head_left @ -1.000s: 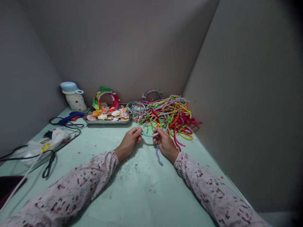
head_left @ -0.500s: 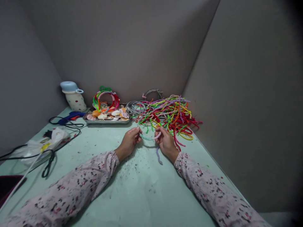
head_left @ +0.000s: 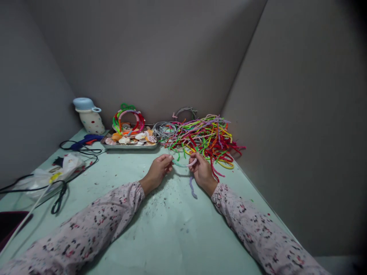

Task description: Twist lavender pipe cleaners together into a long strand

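Head view, two bare hands at work over a pale green tabletop. Centre: partly covered wire hoop, held between the hands just above the near side of the heap, with a pale green and pinkish-white fuzzy wrapping along its near arc and thin grey wire at far left. Left hand: thumb and fingers pinched on the left end of the wrapped stretch. Right hand: fingers curled in a pinch on the pinkish-white part, at its right end. Just below the right hand, a lilac chenille stem, upper end hidden; impossible to tell whether hanging or lying flat. Both forearms in floral sleeves. Far right of centre: tangled heap of chenille stems in red, orange, yellow, green, pink and lilac, beside a coil of grey wire. Far left of centre: metal tray of seashells, with multicoloured fuzzy rings standing upright among them. Farther left: cream bottle with blue cap. Nearer on the left: clear plastic bag and looped black cable. Scattered over the tabletop: small dark specks.
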A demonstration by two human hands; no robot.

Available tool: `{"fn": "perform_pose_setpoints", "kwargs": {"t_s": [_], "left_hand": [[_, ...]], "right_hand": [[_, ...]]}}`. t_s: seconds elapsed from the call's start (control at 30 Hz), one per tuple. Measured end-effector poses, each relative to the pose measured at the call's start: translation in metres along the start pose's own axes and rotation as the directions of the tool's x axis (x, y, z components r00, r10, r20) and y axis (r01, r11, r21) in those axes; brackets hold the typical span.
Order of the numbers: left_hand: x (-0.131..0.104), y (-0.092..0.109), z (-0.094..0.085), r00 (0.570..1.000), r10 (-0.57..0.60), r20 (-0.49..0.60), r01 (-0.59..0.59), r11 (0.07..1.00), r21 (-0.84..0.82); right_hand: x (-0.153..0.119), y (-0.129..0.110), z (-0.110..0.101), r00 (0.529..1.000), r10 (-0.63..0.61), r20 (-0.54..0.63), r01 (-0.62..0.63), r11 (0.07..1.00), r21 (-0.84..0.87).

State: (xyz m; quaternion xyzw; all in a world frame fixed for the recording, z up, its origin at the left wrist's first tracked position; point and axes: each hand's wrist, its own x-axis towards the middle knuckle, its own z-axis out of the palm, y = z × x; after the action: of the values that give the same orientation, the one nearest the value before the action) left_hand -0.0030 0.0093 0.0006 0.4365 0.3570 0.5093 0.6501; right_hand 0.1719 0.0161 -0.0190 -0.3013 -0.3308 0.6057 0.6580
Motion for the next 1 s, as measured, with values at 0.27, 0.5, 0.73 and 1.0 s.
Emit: {"fn": "perform_pose_setpoints", "kwargs": {"t_s": [0.27, 0.5, 0.73, 1.0], "left_hand": [[0.0007, -0.0002, 0.0008, 1.0, 0.02, -0.008, -0.02, 0.997, 0.074], [-0.0006, 0.0009, 0.0019, 0.999, 0.038, 0.01, -0.039, 0.996, 0.084], [-0.002, 0.0026, 0.0024, 0.998, 0.052, 0.023, -0.054, 0.996, 0.071], [0.0017, -0.0012, -0.0024, 0.999, 0.048, -0.014, -0.048, 0.998, 0.031]], "right_hand": [[-0.0017, -0.0015, 0.0033, 1.0, 0.005, 0.004, -0.005, 1.0, -0.023], [-0.0037, -0.0034, 0.0077, 1.0, 0.0, 0.003, 0.0, 0.999, -0.038], [-0.0039, -0.003, 0.0079, 0.999, 0.047, -0.018, -0.048, 0.997, -0.056], [-0.0044, -0.0037, 0.0073, 1.0, -0.019, 0.006, 0.019, 0.997, -0.074]]}}
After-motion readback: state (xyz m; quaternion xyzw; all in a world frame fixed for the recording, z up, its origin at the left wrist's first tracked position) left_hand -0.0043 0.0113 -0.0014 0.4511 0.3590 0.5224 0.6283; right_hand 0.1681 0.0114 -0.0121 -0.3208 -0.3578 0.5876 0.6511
